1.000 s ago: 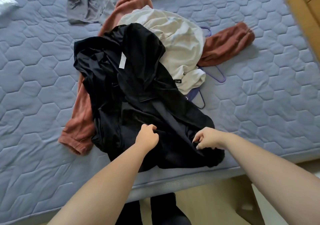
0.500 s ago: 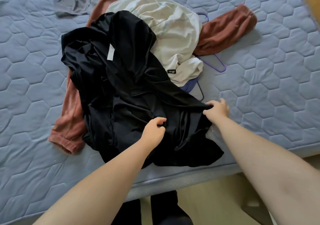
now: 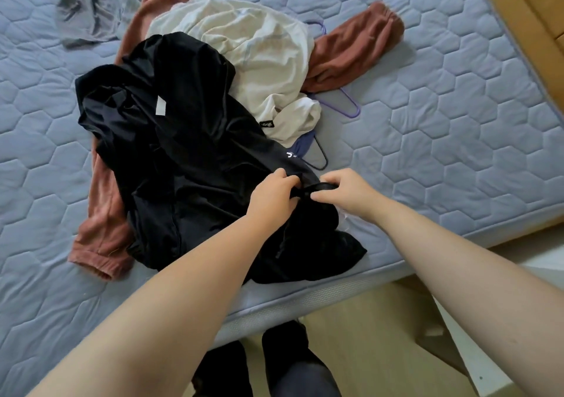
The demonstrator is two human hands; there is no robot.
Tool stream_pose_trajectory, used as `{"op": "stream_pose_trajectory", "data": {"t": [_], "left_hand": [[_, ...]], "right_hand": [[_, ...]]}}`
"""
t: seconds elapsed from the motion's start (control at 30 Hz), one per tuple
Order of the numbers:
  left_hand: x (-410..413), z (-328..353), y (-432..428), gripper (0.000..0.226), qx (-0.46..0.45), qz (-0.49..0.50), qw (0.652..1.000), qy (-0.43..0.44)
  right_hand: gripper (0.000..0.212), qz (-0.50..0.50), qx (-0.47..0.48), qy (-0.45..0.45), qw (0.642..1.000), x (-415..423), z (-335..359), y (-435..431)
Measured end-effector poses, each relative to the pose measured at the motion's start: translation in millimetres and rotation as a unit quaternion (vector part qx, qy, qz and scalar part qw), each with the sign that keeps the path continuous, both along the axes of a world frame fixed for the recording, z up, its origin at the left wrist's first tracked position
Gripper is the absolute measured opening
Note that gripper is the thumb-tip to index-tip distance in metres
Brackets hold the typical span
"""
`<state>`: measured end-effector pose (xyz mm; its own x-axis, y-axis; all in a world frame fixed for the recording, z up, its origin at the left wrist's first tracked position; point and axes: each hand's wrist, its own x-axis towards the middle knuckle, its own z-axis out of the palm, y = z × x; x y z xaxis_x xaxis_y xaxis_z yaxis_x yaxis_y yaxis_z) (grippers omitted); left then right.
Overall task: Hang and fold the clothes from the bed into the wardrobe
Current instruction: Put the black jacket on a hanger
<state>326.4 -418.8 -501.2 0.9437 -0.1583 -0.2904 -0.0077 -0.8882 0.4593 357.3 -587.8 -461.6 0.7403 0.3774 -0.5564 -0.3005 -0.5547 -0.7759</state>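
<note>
A crumpled black garment (image 3: 183, 164) lies on top of the pile near the bed's front edge. My left hand (image 3: 271, 196) and my right hand (image 3: 345, 193) sit close together at its right side, both pinching a rolled fold of the black fabric between them. Behind it lies a cream garment (image 3: 259, 57), and under both a rust-brown garment (image 3: 351, 48) whose sleeves stick out left and right. A grey garment (image 3: 88, 15) lies at the far left. A purple hanger (image 3: 351, 103) and a dark hanger (image 3: 320, 158) poke out from under the pile.
The blue quilted mattress (image 3: 457, 128) spreads right of the pile, its front edge (image 3: 305, 299) just below my arms. A wooden frame (image 3: 534, 15) runs along the far right. My dark-trousered legs (image 3: 274, 366) stand on pale flooring.
My right hand has come back left from the garment's right edge and my left hand has moved up and right, so both now meet on one fold.
</note>
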Motion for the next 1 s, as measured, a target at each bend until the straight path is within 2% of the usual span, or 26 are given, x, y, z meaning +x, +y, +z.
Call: {"op": "stream_pose_trajectory", "data": {"t": [0.07,0.13,0.2,0.3,0.33,0.4,0.47,0.6,0.67,0.7,0.73,0.77,0.83,0.9,0.93,1.0], "left_hand": [[0.3,6.9,-1.2,0.017,0.014,-0.002,1.000,-0.026],[-0.1,13.3,1.2,0.012,0.037,0.010,0.997,-0.062],[-1.6,17.4,5.8,0.003,0.067,0.018,0.993,-0.098],[-4.3,26.6,9.5,0.007,0.105,0.038,0.990,-0.085],[-4.3,29.0,10.5,0.004,0.105,0.061,0.990,-0.071],[-2.7,34.7,13.1,0.004,0.097,0.104,0.988,-0.064],[-0.5,42.3,15.0,0.006,0.086,0.145,0.983,-0.076],[0.7,52.3,13.5,0.008,0.057,0.145,0.981,-0.112],[-3.9,51.5,10.2,0.009,0.034,0.161,0.980,-0.116],[-6.4,50.2,9.3,0.009,0.023,0.182,0.977,-0.108],[-9.3,48.0,8.6,0.009,0.018,0.204,0.974,-0.093],[-11.6,46.3,8.7,0.009,0.020,0.219,0.972,-0.078],[-14.8,44.1,10.7,0.010,0.022,0.238,0.970,-0.050],[-13.5,43.9,15.3,0.011,-0.010,0.280,0.960,-0.025],[-12.0,44.2,17.8,0.012,-0.032,0.306,0.952,-0.012],[-7.1,46.6,21.2,0.013,-0.064,0.337,0.939,-0.003]], "right_hand": [[0.025,0.013,-0.013,-0.010,1.000,2.1,10.2,-2.7],[0.023,0.089,-0.096,-0.050,0.990,2.4,13.6,-8.5],[0.011,0.213,-0.236,-0.071,0.946,1.3,10.9,-19.4],[0.004,0.332,-0.403,-0.026,0.853,-5.4,12.1,-35.0],[0.004,0.331,-0.447,-0.031,0.830,-7.6,14.4,-37.3],[0.019,0.247,-0.517,-0.085,0.815,-8.1,16.9,-41.4],[0.028,0.118,-0.538,-0.161,0.819,-4.5,19.2,-46.7],[0.022,-0.054,-0.500,-0.286,0.816,-0.1,24.3,-68.9],[0.011,-0.154,-0.415,-0.279,0.852,-0.7,21.6,-77.6],[0.003,-0.193,-0.355,-0.233,0.884,-1.4,20.3,-78.3],[0.008,-0.217,-0.289,-0.159,0.919,-1.9,17.9,-78.1],[0.017,-0.229,-0.219,-0.083,0.945,-2.7,18.5,-78.1],[0.034,-0.206,-0.145,0.030,0.967,-6.5,20.2,-80.6],[0.039,-0.117,-0.168,0.076,0.976,-9.0,18.7,-86.3],[0.034,-0.068,-0.204,0.084,0.973,-9.8,16.4,-88.8],[0.020,-0.046,-0.302,0.036,0.952,-8.8,11.2,-91.0]]}}
